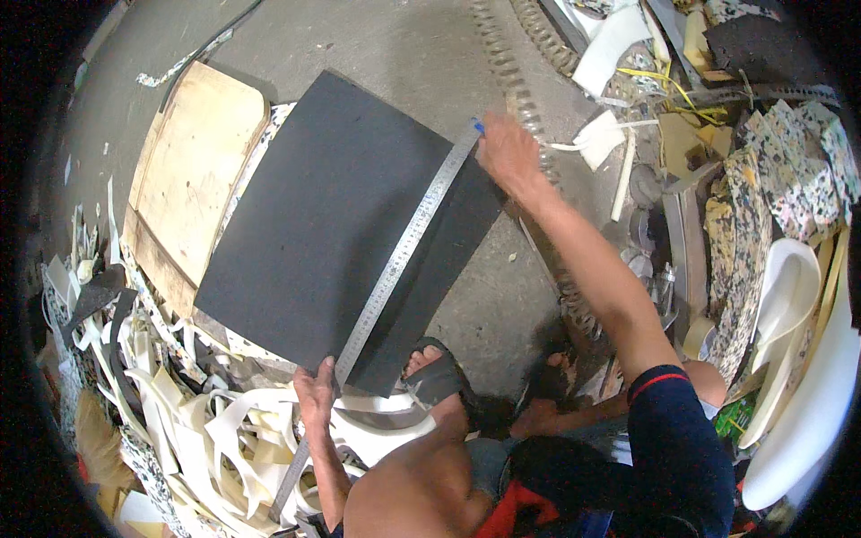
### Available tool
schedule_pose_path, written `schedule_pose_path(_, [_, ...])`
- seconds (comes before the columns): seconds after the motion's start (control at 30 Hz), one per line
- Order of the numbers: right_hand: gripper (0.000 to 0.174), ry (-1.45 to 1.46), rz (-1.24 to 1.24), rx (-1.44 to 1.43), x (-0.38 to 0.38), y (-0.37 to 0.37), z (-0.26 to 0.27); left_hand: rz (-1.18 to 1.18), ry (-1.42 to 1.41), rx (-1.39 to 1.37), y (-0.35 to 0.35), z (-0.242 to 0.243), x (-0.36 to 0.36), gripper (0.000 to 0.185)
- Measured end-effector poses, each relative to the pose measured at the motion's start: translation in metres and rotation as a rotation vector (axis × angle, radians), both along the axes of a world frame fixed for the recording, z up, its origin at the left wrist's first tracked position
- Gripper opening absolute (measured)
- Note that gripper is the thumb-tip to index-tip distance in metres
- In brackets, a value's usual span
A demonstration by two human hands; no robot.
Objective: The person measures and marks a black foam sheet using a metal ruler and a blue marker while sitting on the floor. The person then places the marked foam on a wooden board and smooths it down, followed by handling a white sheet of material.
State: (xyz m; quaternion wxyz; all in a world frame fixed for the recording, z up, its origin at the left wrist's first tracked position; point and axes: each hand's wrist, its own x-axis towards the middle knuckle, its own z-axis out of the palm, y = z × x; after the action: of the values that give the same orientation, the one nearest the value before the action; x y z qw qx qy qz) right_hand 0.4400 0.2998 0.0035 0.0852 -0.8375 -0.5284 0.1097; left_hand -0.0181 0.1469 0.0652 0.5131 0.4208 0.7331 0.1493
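Observation:
A large black sheet (296, 222), probably foam or rubber, lies flat before me on the concrete floor, over speckled foam. Slantwise across it runs a long metal ruler (403, 252). My left hand (315, 397) grips the ruler at the sheet's near edge, and the ruler's tail sticks out past it over the scraps. At the far edge, my right hand (509, 153) is slightly blurred, its fingers closed around a small blue object (478, 126) at the ruler's end. Most of that object is hidden, so I cannot tell whether it is a pen.
A pale wooden board (202, 168) adjoins the sheet on the left. White foam offcuts (235, 430) are heaped at the lower left. On the right are a coiled clear hose (508, 74), speckled foam blocks (740, 202) and a white curved foam piece (807, 403). My sandalled foot (437, 376) is beside the sheet.

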Motion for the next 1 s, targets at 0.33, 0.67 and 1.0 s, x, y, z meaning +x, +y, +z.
schedule_pose_path(0.33, [0.039, -0.081, -0.279, -0.015, 0.053, -0.015, -0.045, -0.104, 0.035, 0.04, -0.005, 0.01, -0.004, 0.027])
schedule_pose_path(0.67, [0.045, 0.452, 0.109, -0.094, 0.039, -0.057, -0.049, -0.173, 0.062, 0.119, -0.014, 0.015, 0.003, 0.02])
schedule_pose_path(1.0, [0.043, 0.166, -0.296, -0.102, 0.116, -0.047, -0.024, -0.261, 0.054, 0.389, 0.056, -0.055, 0.067, 0.03])
